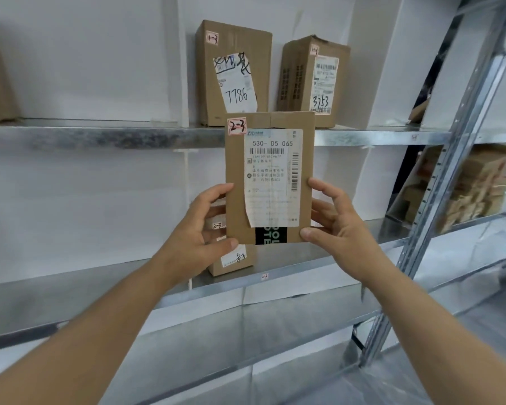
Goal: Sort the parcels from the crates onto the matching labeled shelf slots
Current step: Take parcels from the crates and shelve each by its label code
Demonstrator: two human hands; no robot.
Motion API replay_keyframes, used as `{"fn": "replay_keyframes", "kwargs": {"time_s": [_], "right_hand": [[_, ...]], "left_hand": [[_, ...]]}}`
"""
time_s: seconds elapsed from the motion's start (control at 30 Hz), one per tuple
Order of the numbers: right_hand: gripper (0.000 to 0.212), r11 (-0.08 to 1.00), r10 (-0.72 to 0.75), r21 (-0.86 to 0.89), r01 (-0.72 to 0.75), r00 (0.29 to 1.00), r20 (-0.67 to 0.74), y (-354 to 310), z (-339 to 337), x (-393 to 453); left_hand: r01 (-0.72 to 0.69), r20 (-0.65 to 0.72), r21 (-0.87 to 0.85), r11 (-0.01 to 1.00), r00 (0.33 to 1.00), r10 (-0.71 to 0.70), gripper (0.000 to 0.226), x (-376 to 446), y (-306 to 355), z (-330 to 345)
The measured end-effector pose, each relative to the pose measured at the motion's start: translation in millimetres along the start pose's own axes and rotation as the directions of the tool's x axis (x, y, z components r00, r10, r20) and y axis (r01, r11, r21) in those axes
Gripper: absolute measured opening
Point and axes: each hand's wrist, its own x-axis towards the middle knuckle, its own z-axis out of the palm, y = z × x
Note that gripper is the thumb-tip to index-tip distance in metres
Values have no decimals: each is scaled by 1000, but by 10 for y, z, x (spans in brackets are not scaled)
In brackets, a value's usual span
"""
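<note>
Parcel, flat cardboard box w/ "2-3" sticker, held upright in front of the middle shelf. Left hand and right hand clamp its lower side edges, thumbs at bottom corners. Looks light, stiff; plain card should give fair grip, edge hold seems enough. Loose label corner could snag. Another 2-3 box stands just behind on that shelf. Galvanised steel racking, white back panels; two 1-3 boxes on the shelf above.

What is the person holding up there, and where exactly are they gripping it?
A flat cardboard parcel marked 2-3, held upright. The left hand grips its lower left edge, the right hand its lower right edge.
</note>
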Motion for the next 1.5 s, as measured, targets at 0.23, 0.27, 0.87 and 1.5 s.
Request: {"fn": "replay_keyframes", "kwargs": {"time_s": [0.23,0.27,0.87,1.5], "right_hand": [[71,999,2,48,-6,997,76,526,-963,102],[72,998,2,58,-8,996,93,610,-1078,118],[76,989,61,117,-91,970,236,1894,-1614,635],[75,999,9,45,-20,974,225,3067,-1360,883]], "left_hand": [[66,-56,45,997,996,-63,78,444,-112,915],[74,-67,55,996,995,-70,79,486,-134,1032],[263,-228,75,962,944,-240,76,945,-961,1869],[237,-241,234,943,954,-180,77,1024,-2086,1966]]}}
